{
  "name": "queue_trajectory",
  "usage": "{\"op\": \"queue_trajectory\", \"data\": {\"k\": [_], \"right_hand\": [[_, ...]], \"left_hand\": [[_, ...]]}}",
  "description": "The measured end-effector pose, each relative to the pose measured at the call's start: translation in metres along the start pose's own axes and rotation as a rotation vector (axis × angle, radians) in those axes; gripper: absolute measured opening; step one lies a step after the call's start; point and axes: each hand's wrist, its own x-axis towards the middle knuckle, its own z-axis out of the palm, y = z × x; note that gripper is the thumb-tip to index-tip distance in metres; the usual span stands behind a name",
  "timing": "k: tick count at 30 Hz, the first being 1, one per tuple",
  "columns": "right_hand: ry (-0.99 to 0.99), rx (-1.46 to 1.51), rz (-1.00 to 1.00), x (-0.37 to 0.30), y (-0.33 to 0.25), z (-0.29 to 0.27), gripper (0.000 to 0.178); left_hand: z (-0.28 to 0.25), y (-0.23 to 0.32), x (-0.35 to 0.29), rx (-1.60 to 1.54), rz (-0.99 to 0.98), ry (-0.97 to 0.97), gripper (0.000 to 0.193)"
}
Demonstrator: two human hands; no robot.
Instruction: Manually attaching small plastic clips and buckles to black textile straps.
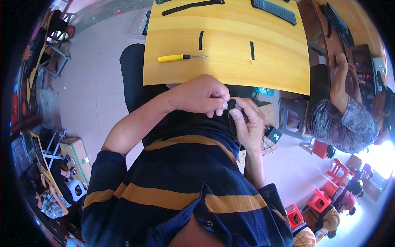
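Note:
In front of my belly, just below the table's near edge, both hands meet at a small black strap piece (232, 104). My right hand (250, 122) pinches it between thumb and fingers, and a thin dark length seems to hang below. My left hand (204, 96) is closed too, its thumb and fingertips pressed against the strap's left side. On the yellow wooden table (230, 74) a screwdriver (175, 58) with a yellow handle lies crosswise. Beyond it are one short black strip (200, 40) and a second short black strip (252, 50), lying apart.
At the table's far side lie a long black strap (191, 6) and a stack of dark straps (274, 11). Right of the table, a person (345, 119) works at another bench beside a grey stool (291, 117). A black adapter (273, 134) with cables is beyond my right wrist.

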Motion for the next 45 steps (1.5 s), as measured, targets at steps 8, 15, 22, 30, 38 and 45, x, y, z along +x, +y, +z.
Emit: {"op": "queue_trajectory", "data": {"k": [8,15,22,30,38,45], "right_hand": [[0.001,-0.038,-0.006,0.000,0.002,0.001,0.023],[-0.026,-0.018,0.023,-0.001,0.003,0.001,0.022],[-0.001,0.144,0.146,-0.005,0.005,0.004,0.021],[0.204,0.165,0.125,-0.004,0.005,0.026,0.018],[0.245,0.371,0.207,-0.002,0.004,0.031,0.022],[0.226,0.155,0.116,-0.002,0.007,0.028,0.025]], "left_hand": [[0.005,0.004,0.002,0.107,0.023,0.040,0.019],[0.017,-0.021,0.009,0.238,0.218,0.165,0.022],[0.028,-0.023,0.010,0.081,0.217,0.247,0.021],[0.052,-0.027,0.016,0.059,0.293,0.515,0.020],[0.071,-0.028,0.011,0.040,0.349,0.689,0.011],[0.060,-0.016,0.009,-0.064,0.145,0.512,0.031]]}}
